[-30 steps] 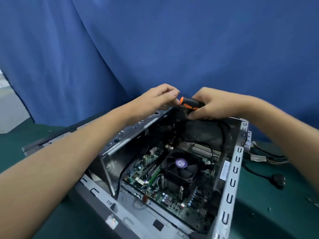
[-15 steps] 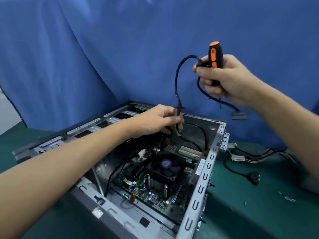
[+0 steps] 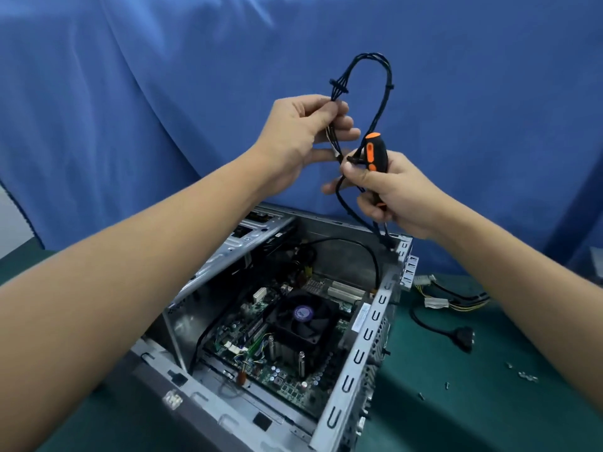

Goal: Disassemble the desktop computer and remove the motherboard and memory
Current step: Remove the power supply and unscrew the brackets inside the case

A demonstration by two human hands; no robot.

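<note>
The open grey computer case (image 3: pixel 355 360) lies on the green table, its green motherboard (image 3: pixel 261 350) inside with a black fan and heatsink (image 3: pixel 301 318) on top. Above the case, my left hand (image 3: pixel 303 138) pinches a black cable bundle (image 3: pixel 383 83) that loops upward. My right hand (image 3: pixel 391 197) grips an orange-and-black screwdriver (image 3: pixel 375 154) upright and also holds the lower part of the same cable. The cable's far end hangs down toward the case's back right corner. A green memory stick (image 3: pixel 256 342) sits left of the heatsink.
Loose connectors with yellow and black wires (image 3: pixel 437 300) and a black plug (image 3: pixel 461 337) lie on the table right of the case. Small screws (image 3: pixel 522 375) are scattered further right. A blue curtain (image 3: pixel 163 93) hangs behind the table.
My left hand rose out of the case and took hold of the cable bundle. My right hand came down and nearer the left, screwdriver still held. The cable now loops above both hands.
</note>
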